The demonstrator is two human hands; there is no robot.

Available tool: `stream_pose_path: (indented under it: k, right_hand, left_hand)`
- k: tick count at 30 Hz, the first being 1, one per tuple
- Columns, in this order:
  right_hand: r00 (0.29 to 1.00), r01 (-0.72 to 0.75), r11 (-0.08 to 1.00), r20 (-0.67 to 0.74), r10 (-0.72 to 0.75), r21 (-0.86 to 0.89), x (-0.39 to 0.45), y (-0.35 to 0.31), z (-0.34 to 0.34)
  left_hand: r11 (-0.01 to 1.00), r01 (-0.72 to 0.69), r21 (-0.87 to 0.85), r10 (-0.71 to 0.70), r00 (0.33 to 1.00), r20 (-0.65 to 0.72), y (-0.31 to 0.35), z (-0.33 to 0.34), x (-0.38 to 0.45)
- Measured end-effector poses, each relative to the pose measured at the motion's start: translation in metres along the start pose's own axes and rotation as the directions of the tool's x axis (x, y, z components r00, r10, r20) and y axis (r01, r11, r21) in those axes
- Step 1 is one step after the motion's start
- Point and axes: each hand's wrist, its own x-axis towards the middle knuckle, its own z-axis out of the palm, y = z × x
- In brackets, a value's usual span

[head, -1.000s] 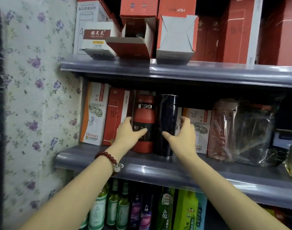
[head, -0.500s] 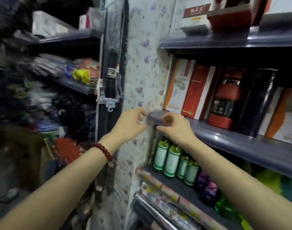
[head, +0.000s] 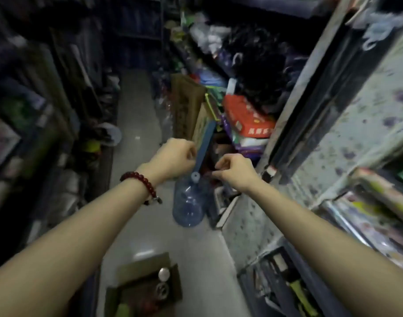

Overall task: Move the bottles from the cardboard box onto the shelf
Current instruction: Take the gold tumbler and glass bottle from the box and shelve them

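The whole view has swung away from the shelf: a second ago both hands were up at the red and dark flasks standing on the middle shelf, and now the person faces down the narrow aisle, floor (head: 136,106) running away between crowded racks. Only a corner of the shelf (head: 376,195) shows at the right edge, blurred by the turn.

Both arms are stretched forward at mid height. Beyond them a big clear-blue water jug (head: 188,203) sits on the floor.

Low down near the person's feet sits the cardboard box (head: 147,291), flaps open. A bottle (head: 164,273) with a pale round cap stands in it, with more round tops beside it, too blurred to count.

The left hand (head: 173,160), wearing a red bead bracelet (head: 142,183), is loosely curled and carries nothing. The right hand (head: 234,171) is likewise half-curled, fingers pinched lightly together, empty as far as I can tell.

So that pair looks delivered, and I'd say this is the turn back for more: the hands still have to drop well down to reach the box.
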Motion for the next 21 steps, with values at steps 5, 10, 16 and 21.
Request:
stream_pose_path:
  k: [5,10,16,21]
  right_hand:
    - [0.971,-0.004,1.000,0.237,0.010,-0.026,0.010,0.033,0.134]
    - [0.928,-0.086,0.996,0.362,0.083,-0.007,0.011,0.101,0.252]
    - [0.899,-0.164,0.984,0.420,0.120,0.069,0.010,0.194,0.373]
    - [0.894,-0.238,0.959,0.420,0.154,0.155,0.010,0.266,0.470]
  left_hand:
    - [0.977,0.205,-0.054,-0.196,0.970,0.142,-0.091,0.089,-0.038]
    - [0.909,0.404,-0.102,-0.364,0.890,0.275,-0.165,0.198,-0.080]
    - [0.833,0.529,-0.162,-0.454,0.820,0.348,-0.234,0.330,-0.132]
    - [0.681,0.665,-0.307,-0.533,0.737,0.416,-0.273,0.446,-0.169]
